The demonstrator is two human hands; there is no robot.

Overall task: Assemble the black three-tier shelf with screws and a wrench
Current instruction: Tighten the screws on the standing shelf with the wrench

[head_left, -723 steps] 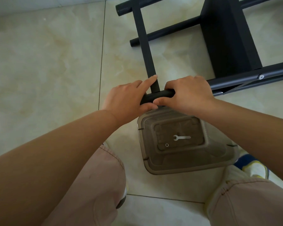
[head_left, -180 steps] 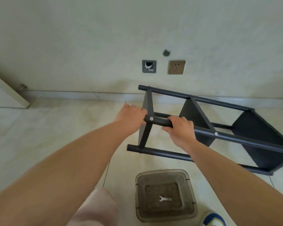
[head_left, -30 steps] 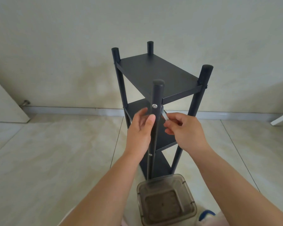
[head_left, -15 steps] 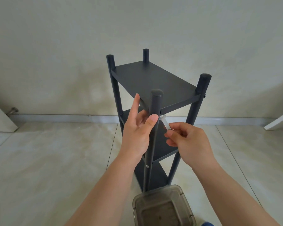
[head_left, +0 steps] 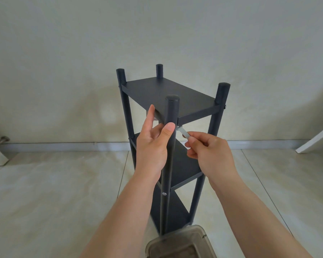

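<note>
The black three-tier shelf of flat boards and round metal posts (head_left: 168,94) is seen standing upright on the pale glossy floor tiles (head_left: 45,192), close to the cream wall (head_left: 157,34). Both bare forearms are stretched forward and upward from the bottom of the head view, meeting at the nearest post just under the top board.

The left hand (head_left: 153,146) is raised with the palm turned to the right. Its thumb is pressed flat against the front of the nearest post, while the forefinger is extended upward to touch the underside edge of the top board; the remaining fingers are curled loosely behind the post. The grip here is narrow and closed about the post.

The right hand (head_left: 209,151) is held just right of the post, knuckles up and fingers curled inward. A small flat silver metal wrench (head_left: 183,132) is pinched between its thumb and fingertips, and the wrench's far end is set against the joint where the top board meets the post. The fastener itself is hidden there and cannot be made out.

A silver screw head (head_left: 164,193) is visible lower on the same post. A translucent grey plastic container (head_left: 179,244) is placed on the floor at the shelf's foot.
</note>
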